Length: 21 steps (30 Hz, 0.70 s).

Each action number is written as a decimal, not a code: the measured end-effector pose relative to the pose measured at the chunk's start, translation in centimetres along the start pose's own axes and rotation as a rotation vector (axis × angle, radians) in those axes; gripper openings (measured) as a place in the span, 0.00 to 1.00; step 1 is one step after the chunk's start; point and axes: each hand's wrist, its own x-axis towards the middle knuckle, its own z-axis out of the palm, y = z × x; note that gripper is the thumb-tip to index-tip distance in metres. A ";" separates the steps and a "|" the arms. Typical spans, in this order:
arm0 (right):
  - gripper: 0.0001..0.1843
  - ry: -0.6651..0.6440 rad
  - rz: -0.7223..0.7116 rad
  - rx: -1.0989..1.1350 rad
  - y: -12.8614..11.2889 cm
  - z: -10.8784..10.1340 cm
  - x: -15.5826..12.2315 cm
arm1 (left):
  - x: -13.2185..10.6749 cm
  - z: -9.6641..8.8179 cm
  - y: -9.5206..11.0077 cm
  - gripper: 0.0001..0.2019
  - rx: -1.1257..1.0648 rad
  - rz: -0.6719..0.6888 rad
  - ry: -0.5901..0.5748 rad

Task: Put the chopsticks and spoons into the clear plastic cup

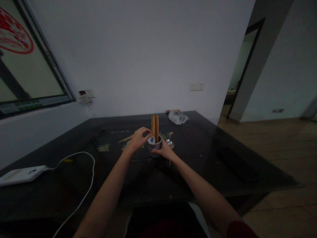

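Observation:
A small metal cup stands near the middle of the dark table, with several wooden chopsticks upright in it. My left hand pinches a white spoon with a blue pattern at the cup's rim, its bowl showing just inside. My right hand wraps the cup's right side and base, fingers closed on it. Metal spoons lie on the table just right of the cup.
A white box with a white cable lies at the table's left. A crumpled plastic bag sits at the far edge by the wall. Wall sockets, a window at left, a doorway and wooden floor at right.

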 end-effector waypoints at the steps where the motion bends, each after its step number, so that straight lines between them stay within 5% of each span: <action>1: 0.49 0.001 -0.016 0.002 0.1 0.0 0.0 | 0.1 0.0 0.1 0.08 -0.025 -0.012 0.031; 6: 0.51 -0.007 -0.055 0.029 0.5 0.1 0.2 | -0.4 0.8 0.0 0.10 -0.281 -0.201 0.229; 10: 0.52 -0.012 -0.074 0.043 0.8 0.2 0.2 | -2.8 3.2 -0.9 0.14 -0.609 -0.445 0.372; 15: 0.53 -0.007 -0.045 0.036 1.1 0.2 0.3 | -5.4 5.5 -1.6 0.13 -0.872 -0.668 0.388; 21: 0.55 -0.025 -0.048 0.079 1.0 0.0 0.6 | -5.1 4.9 -0.7 0.14 -1.011 -0.666 0.375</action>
